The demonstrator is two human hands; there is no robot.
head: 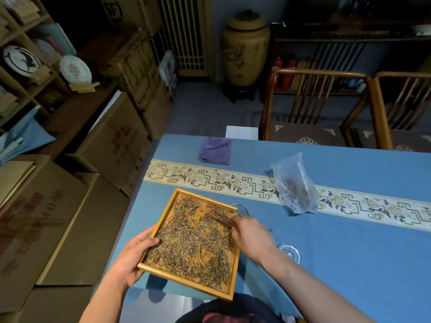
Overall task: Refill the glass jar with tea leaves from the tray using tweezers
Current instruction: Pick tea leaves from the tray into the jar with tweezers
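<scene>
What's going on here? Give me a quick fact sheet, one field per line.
Left hand: grips the wooden tray by its left edge
Right hand: holds brown tweezers over the tea leaves
Tray: partly off the near table edge
Glass piece: right of the right hand
Plastic bag: on the patterned runner
Purple cloth: folded, far side

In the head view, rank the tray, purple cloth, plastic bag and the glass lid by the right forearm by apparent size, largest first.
1. Tray, clearly largest, though it is also nearest the camera.
2. Plastic bag and purple cloth: they look alike, and the cloth lies farther off, so I won't rank them.
3. Glass lid, smallest.
</scene>
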